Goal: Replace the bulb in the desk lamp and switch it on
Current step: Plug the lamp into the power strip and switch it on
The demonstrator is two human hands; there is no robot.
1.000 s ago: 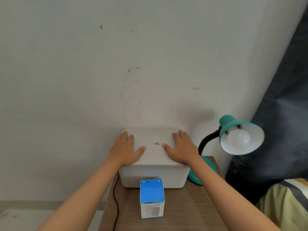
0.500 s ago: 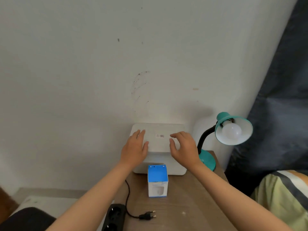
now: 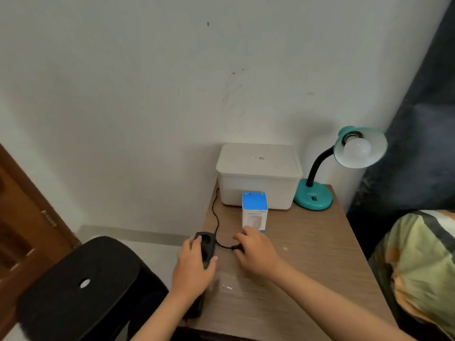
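Bulb (image 3: 357, 149) sits in the teal lamp (image 3: 360, 146), well beyond and to the right of both hands. Going left to right: the left hand (image 3: 194, 264) lies over the black power strip (image 3: 206, 244), fingers curled around it; the right hand (image 3: 254, 251) pinches the plug (image 3: 236, 247), just beyond which stands the blue bulb box (image 3: 254, 210). Likely light, smooth and breakable, the bulb wants a gentle hold round its globe.

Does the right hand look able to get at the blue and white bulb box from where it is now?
Probably yes. The right hand rests on the plug just in front of the bulb box, and nothing stands between them on the table. It would have to let the plug go first.
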